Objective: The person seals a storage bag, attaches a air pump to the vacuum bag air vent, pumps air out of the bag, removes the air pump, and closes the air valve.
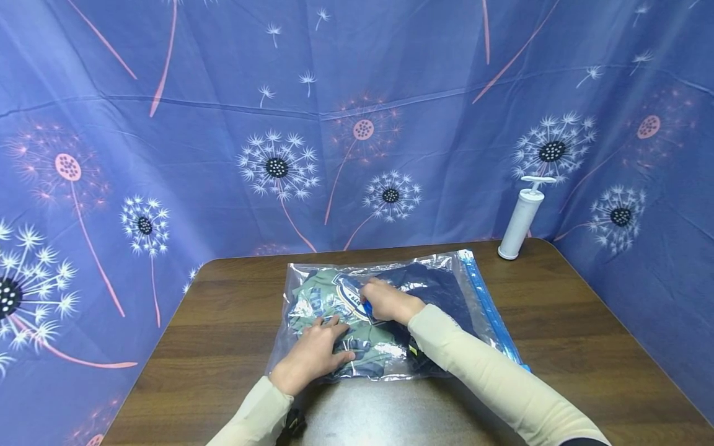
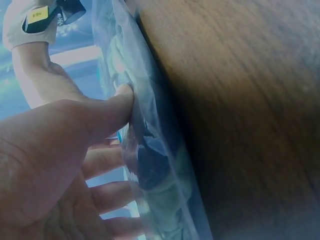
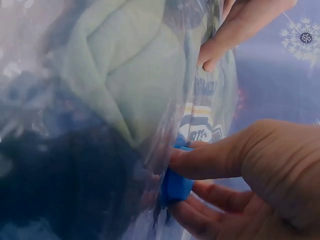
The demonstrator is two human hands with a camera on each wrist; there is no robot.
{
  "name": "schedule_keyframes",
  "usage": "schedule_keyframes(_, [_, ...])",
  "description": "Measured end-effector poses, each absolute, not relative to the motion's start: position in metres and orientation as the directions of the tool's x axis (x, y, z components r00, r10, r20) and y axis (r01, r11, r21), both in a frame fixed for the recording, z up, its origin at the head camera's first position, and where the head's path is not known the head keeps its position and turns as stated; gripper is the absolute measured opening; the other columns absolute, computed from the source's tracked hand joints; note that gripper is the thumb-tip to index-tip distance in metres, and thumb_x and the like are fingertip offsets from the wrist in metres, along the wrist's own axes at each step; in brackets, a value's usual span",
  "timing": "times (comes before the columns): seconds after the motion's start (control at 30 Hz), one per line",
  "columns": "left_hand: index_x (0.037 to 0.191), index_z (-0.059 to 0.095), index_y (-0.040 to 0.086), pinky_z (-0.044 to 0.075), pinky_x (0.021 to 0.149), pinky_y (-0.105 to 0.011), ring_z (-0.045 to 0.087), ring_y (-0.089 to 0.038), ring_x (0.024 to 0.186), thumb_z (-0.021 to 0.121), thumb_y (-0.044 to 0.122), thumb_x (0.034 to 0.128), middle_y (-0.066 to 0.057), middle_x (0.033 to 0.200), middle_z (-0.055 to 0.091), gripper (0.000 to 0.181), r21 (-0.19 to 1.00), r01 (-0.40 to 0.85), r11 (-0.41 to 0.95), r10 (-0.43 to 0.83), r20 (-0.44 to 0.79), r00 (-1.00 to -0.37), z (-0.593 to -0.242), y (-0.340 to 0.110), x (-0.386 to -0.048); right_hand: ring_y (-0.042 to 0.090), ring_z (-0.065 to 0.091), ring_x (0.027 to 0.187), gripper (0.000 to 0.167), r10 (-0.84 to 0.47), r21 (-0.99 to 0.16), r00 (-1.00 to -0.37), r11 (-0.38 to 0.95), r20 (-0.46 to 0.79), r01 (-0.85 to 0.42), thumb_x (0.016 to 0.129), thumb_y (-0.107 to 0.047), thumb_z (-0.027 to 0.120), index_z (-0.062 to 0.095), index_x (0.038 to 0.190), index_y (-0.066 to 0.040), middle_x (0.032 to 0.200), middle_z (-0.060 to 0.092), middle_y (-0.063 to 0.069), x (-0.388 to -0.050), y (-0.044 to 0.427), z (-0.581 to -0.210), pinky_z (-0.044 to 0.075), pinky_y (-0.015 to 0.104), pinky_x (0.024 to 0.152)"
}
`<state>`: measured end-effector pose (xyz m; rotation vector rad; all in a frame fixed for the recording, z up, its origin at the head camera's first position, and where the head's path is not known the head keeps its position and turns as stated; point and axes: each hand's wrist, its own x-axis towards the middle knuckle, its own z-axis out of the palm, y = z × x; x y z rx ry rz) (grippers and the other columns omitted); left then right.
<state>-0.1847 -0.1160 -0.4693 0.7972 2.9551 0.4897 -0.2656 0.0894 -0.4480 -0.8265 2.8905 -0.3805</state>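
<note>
A clear plastic bag [image 1: 281, 347] lies flat on the table with green printed clothing [image 1: 318, 303] and dark navy clothing [image 1: 446, 291] inside. My left hand [image 1: 313, 354] rests on its front left part, fingers spread over the green cloth; the left wrist view shows the thumb and fingers [image 2: 107, 197] against the plastic. Near the middle of the bag, my right hand [image 1: 387, 301] pinches a blue cap [image 3: 176, 185] on the bag's surface between thumb and fingers. The bag's blue zip edge [image 1: 491, 310] runs along its right side.
A white hand pump [image 1: 520, 224] stands upright at the table's back right corner. The brown wooden table [image 1: 223, 322] extends around the bag. Behind it hangs a blue curtain [image 1: 217, 161] with a dandelion print.
</note>
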Motion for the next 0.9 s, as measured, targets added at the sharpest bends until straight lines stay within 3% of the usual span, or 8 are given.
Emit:
schedule_keyframes(0.2, [0.137, 0.064, 0.005, 0.041, 0.102, -0.077, 0.048, -0.063, 0.131, 0.079, 0.042, 0.0889, -0.025, 0.149, 0.054, 0.062, 0.308, 0.484, 0.819, 0.498, 0.036, -0.866, -0.467, -0.116, -0.185, 0.037, 0.056, 0.106, 0.051, -0.409, -0.317, -0.903, 0.88, -0.13, -0.354, 0.083, 0.002, 0.078, 0.065, 0.132, -0.005, 0.126, 0.056, 0.023, -0.265, 0.088, -0.442, 0.055, 0.05, 0.091])
schedule_keyframes(0.33, [0.137, 0.064, 0.006, 0.041, 0.103, -0.075, 0.048, -0.063, 0.131, 0.079, 0.042, 0.0891, -0.025, 0.149, 0.054, 0.062, 0.307, 0.473, 0.826, 0.49, 0.025, -0.871, -0.465, -0.116, -0.183, 0.042, 0.059, 0.117, 0.061, -0.361, -0.361, -0.917, 0.889, -0.169, -0.283, 0.083, -0.015, 0.084, 0.059, 0.137, -0.001, 0.133, 0.052, 0.028, -0.266, 0.085, -0.44, 0.056, 0.053, 0.094])
schedule_keyframes(0.43, [0.137, 0.064, 0.005, 0.042, 0.103, -0.074, 0.048, -0.063, 0.131, 0.079, 0.041, 0.089, -0.025, 0.149, 0.055, 0.062, 0.306, 0.476, 0.825, 0.492, 0.028, -0.87, -0.465, -0.116, -0.183, 0.041, 0.06, 0.119, 0.05, -0.344, -0.358, -0.923, 0.895, -0.171, -0.267, 0.084, -0.021, 0.083, 0.065, 0.125, 0.002, 0.13, 0.058, 0.026, -0.266, 0.082, -0.44, 0.055, 0.053, 0.097])
schedule_keyframes(0.6, [0.135, 0.065, 0.005, 0.043, 0.101, -0.075, 0.049, -0.063, 0.13, 0.081, 0.04, 0.0875, -0.025, 0.147, 0.056, 0.062, 0.303, 0.491, 0.817, 0.502, 0.045, -0.864, -0.465, -0.115, -0.182, 0.029, 0.06, 0.098, 0.01, -0.357, -0.293, -0.924, 0.906, -0.139, -0.306, 0.087, -0.011, 0.077, 0.068, 0.088, -0.005, 0.099, 0.066, 0.013, -0.268, 0.08, -0.443, 0.054, 0.046, 0.09])
schedule_keyframes(0.77, [0.135, 0.065, 0.005, 0.043, 0.101, -0.075, 0.049, -0.063, 0.129, 0.081, 0.04, 0.0874, -0.025, 0.148, 0.056, 0.062, 0.299, 0.492, 0.818, 0.502, 0.047, -0.863, -0.466, -0.116, -0.183, 0.027, 0.061, 0.092, 0.008, -0.402, -0.271, -0.911, 0.891, -0.095, -0.365, 0.085, 0.001, 0.072, 0.067, 0.089, -0.004, 0.095, 0.065, 0.013, -0.268, 0.079, -0.445, 0.056, 0.045, 0.086])
schedule_keyframes(0.9, [0.136, 0.064, 0.005, 0.043, 0.101, -0.075, 0.049, -0.063, 0.129, 0.079, 0.041, 0.0886, -0.025, 0.148, 0.056, 0.061, 0.297, 0.49, 0.82, 0.501, 0.045, -0.864, -0.467, -0.116, -0.183, 0.026, 0.061, 0.085, 0.015, -0.462, -0.232, -0.886, 0.868, -0.047, -0.44, 0.079, 0.008, 0.071, 0.065, 0.079, -0.007, 0.087, 0.064, 0.01, -0.267, 0.079, -0.447, 0.056, 0.044, 0.082])
